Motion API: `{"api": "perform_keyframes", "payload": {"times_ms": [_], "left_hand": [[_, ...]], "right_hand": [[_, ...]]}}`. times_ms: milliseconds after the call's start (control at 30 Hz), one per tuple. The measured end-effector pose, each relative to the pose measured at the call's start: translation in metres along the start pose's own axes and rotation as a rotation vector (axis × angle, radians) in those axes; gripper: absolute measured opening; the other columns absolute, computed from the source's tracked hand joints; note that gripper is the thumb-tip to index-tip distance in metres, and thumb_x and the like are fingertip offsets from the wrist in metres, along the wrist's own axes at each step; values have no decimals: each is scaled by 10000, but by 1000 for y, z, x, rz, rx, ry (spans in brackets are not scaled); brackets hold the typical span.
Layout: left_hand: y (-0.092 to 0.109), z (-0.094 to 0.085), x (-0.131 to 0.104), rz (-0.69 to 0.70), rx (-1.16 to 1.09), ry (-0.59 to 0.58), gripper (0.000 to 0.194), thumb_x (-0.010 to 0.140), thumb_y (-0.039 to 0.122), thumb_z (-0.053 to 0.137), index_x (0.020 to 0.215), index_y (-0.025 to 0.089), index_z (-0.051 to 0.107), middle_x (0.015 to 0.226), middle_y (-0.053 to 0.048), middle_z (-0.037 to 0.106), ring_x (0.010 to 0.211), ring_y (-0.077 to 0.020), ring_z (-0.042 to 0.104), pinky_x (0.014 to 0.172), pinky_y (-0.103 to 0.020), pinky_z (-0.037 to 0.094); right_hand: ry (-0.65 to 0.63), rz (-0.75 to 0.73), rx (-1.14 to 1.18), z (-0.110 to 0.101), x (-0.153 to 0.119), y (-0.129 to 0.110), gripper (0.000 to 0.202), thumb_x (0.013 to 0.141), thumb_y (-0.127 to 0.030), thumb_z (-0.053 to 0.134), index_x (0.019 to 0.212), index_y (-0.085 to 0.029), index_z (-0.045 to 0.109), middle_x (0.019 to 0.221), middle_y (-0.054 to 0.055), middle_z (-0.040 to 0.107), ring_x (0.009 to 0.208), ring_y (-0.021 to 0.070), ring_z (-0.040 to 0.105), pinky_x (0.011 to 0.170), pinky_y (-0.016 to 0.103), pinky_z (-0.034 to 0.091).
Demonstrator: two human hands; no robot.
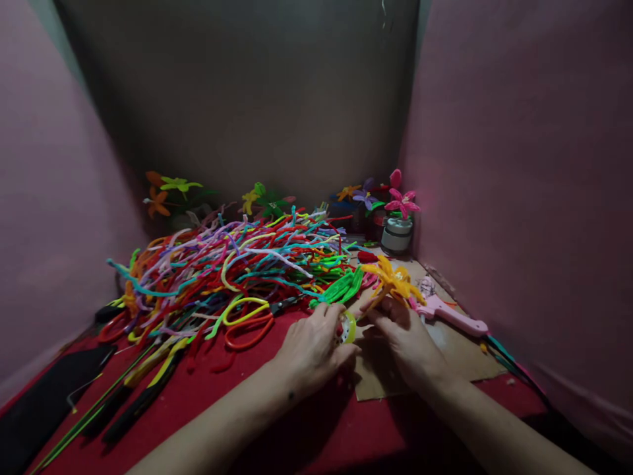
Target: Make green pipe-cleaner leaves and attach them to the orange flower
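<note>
My left hand [312, 340] is closed around a small roll of yellow-green tape [349, 328], near the middle of the view. Just to its right, my right hand [408, 340] has its fingers pinched under an orange fuzzy flower [393, 277] with a pale centre. The flower's stem is hidden by the fingers. Green fuzzy leaves [341, 288] lie beyond my left hand. A brown cardboard sheet [378, 379] is below my right hand, on the red cloth [237, 412].
A big pile of coloured pipe cleaners [237, 260] covers the left and centre, with scissors [250, 323] at its front edge. A pink glue gun [455, 316] lies right of my right hand. Behind stands a pot [396, 235] with pink flowers.
</note>
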State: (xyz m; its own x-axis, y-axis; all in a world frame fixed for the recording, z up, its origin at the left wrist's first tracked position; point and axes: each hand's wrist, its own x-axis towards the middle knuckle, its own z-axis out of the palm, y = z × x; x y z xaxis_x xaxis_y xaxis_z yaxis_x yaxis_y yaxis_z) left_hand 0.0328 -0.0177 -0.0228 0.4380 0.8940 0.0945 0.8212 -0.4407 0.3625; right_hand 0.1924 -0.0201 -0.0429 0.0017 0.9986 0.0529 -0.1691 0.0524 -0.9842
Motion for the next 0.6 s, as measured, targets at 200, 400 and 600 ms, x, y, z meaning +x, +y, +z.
{"api": "perform_keyframes", "payload": {"times_ms": [200,400,600], "left_hand": [[2,-15,0,-3,-167,62,649,638,538,614,1179,216,460,1041,-71,498,828,-211,546,726,-327,428],[-10,-10,8,-1,-634,-116,424,704,425,591,1050,183,561,914,-30,586,761,-152,522,675,-259,411],[-13,-3,12,-139,-958,-229,255,689,349,609,776,109,610,579,42,474,483,-54,354,472,-191,277]], "right_hand": [[-93,-113,-37,-6,0,-20,168,773,-296,555,884,-173,580,794,24,603,708,138,555,684,287,453],[-145,-106,-41,-3,4,-25,186,768,-298,554,909,-181,589,877,35,633,784,165,577,739,313,450],[-200,-108,-23,0,9,-26,170,758,-265,570,897,-179,616,833,13,625,746,133,544,726,275,423]]}}
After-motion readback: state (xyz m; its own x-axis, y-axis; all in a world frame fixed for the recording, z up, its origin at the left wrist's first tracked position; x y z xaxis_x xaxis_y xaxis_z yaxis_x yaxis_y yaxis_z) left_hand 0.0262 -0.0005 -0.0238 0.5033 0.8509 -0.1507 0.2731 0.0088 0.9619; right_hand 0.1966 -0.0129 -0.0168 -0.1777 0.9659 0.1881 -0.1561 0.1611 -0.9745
